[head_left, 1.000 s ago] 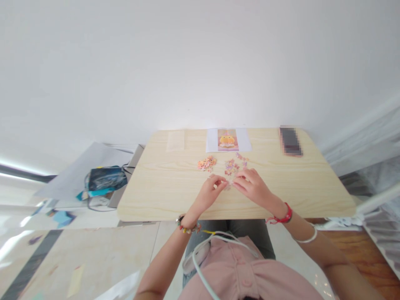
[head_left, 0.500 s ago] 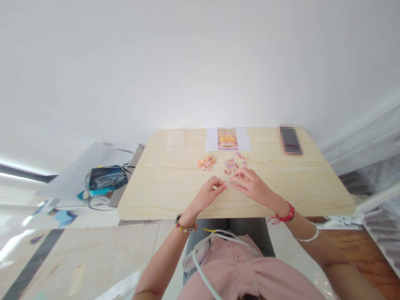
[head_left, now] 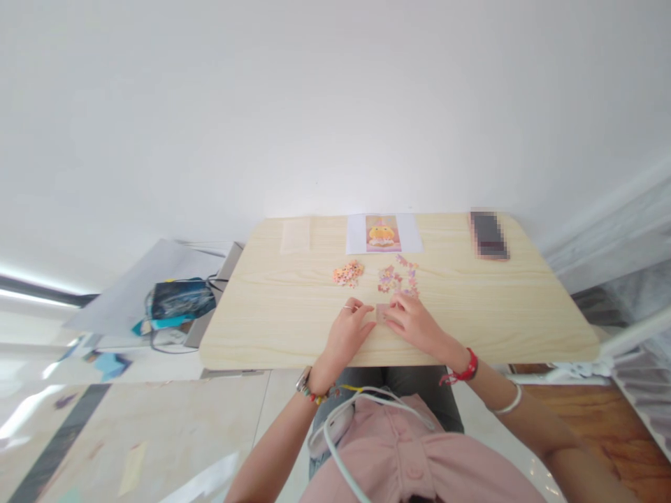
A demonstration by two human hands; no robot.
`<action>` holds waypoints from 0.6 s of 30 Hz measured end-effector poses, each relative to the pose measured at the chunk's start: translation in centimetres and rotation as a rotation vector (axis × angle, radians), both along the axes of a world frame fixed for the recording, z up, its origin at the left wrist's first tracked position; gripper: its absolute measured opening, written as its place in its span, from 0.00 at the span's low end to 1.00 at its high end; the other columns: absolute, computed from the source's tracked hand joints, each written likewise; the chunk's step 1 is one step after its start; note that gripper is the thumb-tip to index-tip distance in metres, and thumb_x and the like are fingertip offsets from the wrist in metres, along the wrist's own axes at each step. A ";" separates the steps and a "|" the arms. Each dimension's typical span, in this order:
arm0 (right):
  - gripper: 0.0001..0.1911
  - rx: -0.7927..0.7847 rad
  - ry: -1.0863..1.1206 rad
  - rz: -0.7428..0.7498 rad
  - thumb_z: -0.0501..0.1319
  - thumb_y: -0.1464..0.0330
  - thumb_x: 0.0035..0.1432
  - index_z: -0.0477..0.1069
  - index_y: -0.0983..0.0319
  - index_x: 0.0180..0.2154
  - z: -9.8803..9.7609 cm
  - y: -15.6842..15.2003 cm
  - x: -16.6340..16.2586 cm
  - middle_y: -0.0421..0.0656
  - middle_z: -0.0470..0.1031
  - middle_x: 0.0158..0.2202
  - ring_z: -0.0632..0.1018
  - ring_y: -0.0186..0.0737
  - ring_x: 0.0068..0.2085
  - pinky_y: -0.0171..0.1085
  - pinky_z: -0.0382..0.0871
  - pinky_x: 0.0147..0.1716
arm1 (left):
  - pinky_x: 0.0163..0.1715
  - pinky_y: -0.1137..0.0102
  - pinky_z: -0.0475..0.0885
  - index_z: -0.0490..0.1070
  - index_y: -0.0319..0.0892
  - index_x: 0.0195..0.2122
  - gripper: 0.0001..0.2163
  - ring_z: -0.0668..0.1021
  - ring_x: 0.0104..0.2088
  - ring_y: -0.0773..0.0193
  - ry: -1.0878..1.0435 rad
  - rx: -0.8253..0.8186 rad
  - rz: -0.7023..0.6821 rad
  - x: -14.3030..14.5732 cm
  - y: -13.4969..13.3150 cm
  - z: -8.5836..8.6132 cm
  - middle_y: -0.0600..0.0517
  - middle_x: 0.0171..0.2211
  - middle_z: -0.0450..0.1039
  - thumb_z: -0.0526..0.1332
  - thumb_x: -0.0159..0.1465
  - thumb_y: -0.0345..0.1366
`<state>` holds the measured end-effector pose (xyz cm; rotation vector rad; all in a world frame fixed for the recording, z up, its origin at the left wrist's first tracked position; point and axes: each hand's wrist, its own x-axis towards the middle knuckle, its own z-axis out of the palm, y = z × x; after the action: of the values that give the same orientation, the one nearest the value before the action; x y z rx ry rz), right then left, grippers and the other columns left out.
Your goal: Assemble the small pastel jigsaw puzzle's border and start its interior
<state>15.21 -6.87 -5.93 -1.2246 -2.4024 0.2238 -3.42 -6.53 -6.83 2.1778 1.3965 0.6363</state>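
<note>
On the table between my hands lies a small pinkish section of joined jigsaw puzzle pieces (head_left: 380, 314). My left hand (head_left: 350, 330) rests at its left side, thumb and forefinger apart, with nothing seen between them. Over the section's right part, my right hand (head_left: 418, 325) has its thumb and forefinger close together on a puzzle piece that the fingers mostly cover. Beyond my left hand sits a heap of orange and yellow puzzle pieces (head_left: 348, 273). Loose pink and purple puzzle pieces (head_left: 388, 278) spread just beyond my right hand.
At the table's (head_left: 262, 318) back lies a printed sheet with a yellow cartoon picture (head_left: 382, 234). A pale flat packet (head_left: 296, 236) is at the back left, a phone (head_left: 488, 235) at the back right. A white cable (head_left: 335, 426) crosses my lap.
My left hand has drawn slightly away from the joined section, and its fingers have parted. My right hand has shifted slightly down, showing more of the section and the loose pieces behind it.
</note>
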 end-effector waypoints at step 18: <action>0.08 0.060 -0.075 -0.011 0.54 0.70 0.57 0.72 0.62 0.34 -0.4 -0.8 -0.4 0.45 0.68 0.34 0.68 0.40 0.37 0.41 0.60 0.38 | 0.37 0.68 0.69 0.71 0.42 0.33 0.06 0.71 0.35 0.65 0.081 0.058 -0.036 0.9 0.1 0.1 0.48 0.37 0.64 0.54 0.60 0.32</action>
<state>14.79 -7.70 -6.31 -1.2396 -2.4462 0.1033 -2.47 -6.39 -6.73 2.2921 1.3925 0.5890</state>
